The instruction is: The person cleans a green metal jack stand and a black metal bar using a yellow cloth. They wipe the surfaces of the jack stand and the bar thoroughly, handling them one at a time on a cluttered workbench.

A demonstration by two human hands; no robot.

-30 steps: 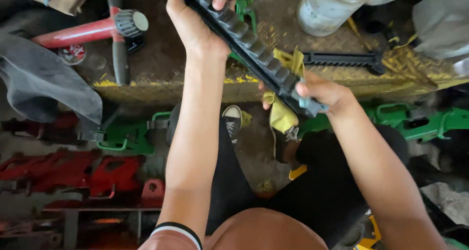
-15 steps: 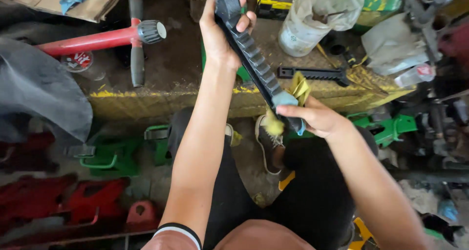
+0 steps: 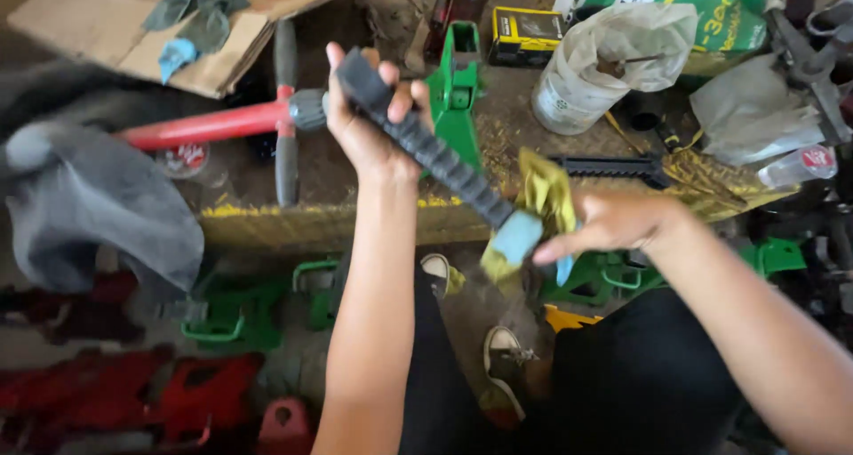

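Note:
My left hand [image 3: 369, 122] grips the upper end of a dark toothed metal bar [image 3: 435, 157] that slants down to the right. The bar's lower end is pale blue [image 3: 518, 237]. My right hand [image 3: 613, 227] pinches a yellow-green rag [image 3: 544, 197] against that lower end. Both hands hover above the front edge of a worn workbench [image 3: 338, 219].
On the bench lie a red-handled tool [image 3: 218, 122], a green metal part [image 3: 455, 86], a second toothed bar [image 3: 613, 166], a white bag [image 3: 604, 64], a small yellow box [image 3: 522, 35] and cardboard [image 3: 133, 28]. Green [image 3: 231, 317] and red parts [image 3: 133, 393] sit on the floor by my shoes [image 3: 506, 366].
The view has tilted, so the bench and hands sit lower in frame. My right hand with the rag has stayed at the bar's lower end, and the bar's pale blue tip shows now.

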